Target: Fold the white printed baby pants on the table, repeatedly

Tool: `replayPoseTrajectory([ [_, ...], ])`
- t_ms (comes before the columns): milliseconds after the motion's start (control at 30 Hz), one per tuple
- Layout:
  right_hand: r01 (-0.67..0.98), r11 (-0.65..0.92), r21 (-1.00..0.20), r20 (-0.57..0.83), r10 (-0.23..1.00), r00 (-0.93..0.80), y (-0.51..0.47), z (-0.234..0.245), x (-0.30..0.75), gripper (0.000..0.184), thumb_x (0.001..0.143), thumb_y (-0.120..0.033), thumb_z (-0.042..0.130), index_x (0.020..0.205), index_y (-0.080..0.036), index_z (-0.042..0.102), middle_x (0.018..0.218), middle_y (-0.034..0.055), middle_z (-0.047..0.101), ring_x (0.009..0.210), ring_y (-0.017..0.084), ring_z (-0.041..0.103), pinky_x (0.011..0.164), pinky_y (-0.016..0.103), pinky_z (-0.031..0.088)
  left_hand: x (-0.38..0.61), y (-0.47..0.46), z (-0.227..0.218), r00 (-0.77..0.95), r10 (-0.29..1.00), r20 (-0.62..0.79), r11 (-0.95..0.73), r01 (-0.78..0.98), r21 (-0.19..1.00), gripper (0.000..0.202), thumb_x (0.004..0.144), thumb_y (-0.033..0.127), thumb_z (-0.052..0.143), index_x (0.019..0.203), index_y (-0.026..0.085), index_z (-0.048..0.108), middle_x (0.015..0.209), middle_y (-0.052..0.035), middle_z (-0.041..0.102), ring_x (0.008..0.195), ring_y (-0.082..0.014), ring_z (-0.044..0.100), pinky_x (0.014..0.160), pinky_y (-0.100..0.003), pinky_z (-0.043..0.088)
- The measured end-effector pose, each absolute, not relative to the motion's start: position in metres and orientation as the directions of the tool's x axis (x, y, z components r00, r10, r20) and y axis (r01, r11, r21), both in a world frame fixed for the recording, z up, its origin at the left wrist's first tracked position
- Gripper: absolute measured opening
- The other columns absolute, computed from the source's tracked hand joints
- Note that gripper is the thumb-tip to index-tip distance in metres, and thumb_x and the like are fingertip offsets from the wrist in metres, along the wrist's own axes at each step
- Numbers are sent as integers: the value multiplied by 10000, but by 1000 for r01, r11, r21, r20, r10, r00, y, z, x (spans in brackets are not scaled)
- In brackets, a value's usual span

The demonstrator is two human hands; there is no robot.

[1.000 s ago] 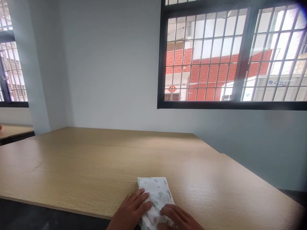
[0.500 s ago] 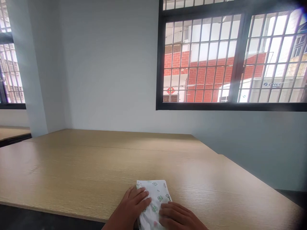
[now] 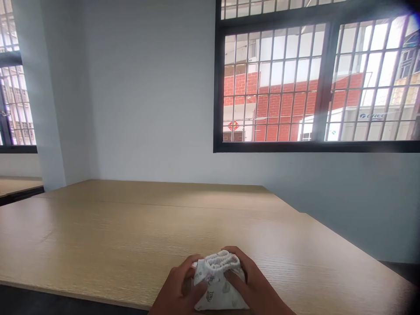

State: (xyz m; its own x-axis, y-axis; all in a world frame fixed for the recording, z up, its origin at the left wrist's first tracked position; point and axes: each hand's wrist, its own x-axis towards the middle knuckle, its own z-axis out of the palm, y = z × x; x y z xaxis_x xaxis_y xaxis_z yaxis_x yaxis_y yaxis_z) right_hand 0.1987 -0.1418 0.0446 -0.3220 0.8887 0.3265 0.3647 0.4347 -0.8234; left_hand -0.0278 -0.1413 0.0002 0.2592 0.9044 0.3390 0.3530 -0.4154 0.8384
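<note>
A white cloth garment [image 3: 220, 295] with small printed animal figures is folded into a compact bundle at the table's near edge. Its gathered, elastic-looking edge faces up and away from me; which kind of garment it is, I cannot tell. My left hand [image 3: 180, 286] grips the left side, thumb on the near face and fingers behind. On the right side, my right hand [image 3: 251, 278] holds it too, its thumb pressed on the front just below the gathers and its fingers curled round the far side. The bundle's underside is hidden.
The wood-grain table [image 3: 141, 232] reaches forward to a pale wall [image 3: 154, 92]. A barred window [image 3: 275, 87] with a dark frame is at the right, and another window [image 3: 16, 100] at the far left. A pillar [image 3: 54, 96] stands at the left.
The cloth lay flatter and longer under both hands; now it is folded shorter, with its gathered edge showing. Both hands have gone from resting on top to gripping its sides.
</note>
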Motion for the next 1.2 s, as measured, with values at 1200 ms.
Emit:
replayPoseTrajectory([
  [1200, 617, 742, -263, 323, 670, -668, -145, -3, 243, 588, 877, -380, 649, 1426, -315, 450, 1454, 58, 452, 1328, 297, 433, 1099, 471, 372, -76, -146, -24, 454, 730, 511, -684, 492, 539, 344, 906, 288, 588, 1242, 349, 627, 1290, -18, 629, 1212, -230, 573, 1045, -365, 460],
])
